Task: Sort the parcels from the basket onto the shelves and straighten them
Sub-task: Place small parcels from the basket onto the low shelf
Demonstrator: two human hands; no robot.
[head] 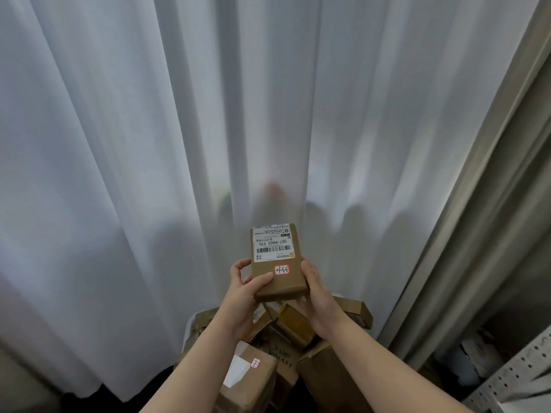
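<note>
White curtains [149, 144] hang in long folds across the whole wall, with a tan curtain [477, 219] at the right. Low in the right corner is a gray metal shelf [512, 383] full of small holes. Both hands hold one brown parcel [286, 283] up in front of the curtains. The left hand [243, 293] has its thumb on top, fingers [238, 268] curled at the edge. The right hand [317, 293] grips the other side. A pile of parcels [253, 374] lies below the arms.
</note>
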